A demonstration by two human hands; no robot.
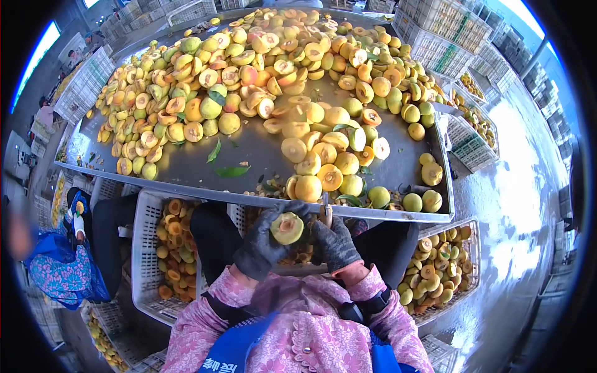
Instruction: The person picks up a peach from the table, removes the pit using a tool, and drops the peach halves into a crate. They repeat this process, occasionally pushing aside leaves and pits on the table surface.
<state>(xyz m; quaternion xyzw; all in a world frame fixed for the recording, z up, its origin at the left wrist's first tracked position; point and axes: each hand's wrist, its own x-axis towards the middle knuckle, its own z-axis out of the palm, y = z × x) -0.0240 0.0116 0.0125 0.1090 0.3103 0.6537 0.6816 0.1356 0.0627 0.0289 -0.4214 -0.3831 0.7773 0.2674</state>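
My left hand (257, 250), in a dark grey glove, is closed around a peach half (287, 229). The cut face is turned up toward me, pale green-yellow with a brownish hollow in the middle. Close beside it, my right hand (336, 245), gloved too, grips a small knife (327, 212) by its wooden handle, with the narrow metal tip pointing up and away. Knife and peach half are apart. Both hands are just in front of the near rim of a steel table (261, 198), above a crate partly hidden by my hands.
Halved and whole peaches (329, 177) are heaped on the table, with loose leaves (232, 171). Crates of peach halves stand at my left (144, 248) and right (476, 261). A co-worker (62, 267) sits at far left. Stacked crates (441, 50) rise at back right.
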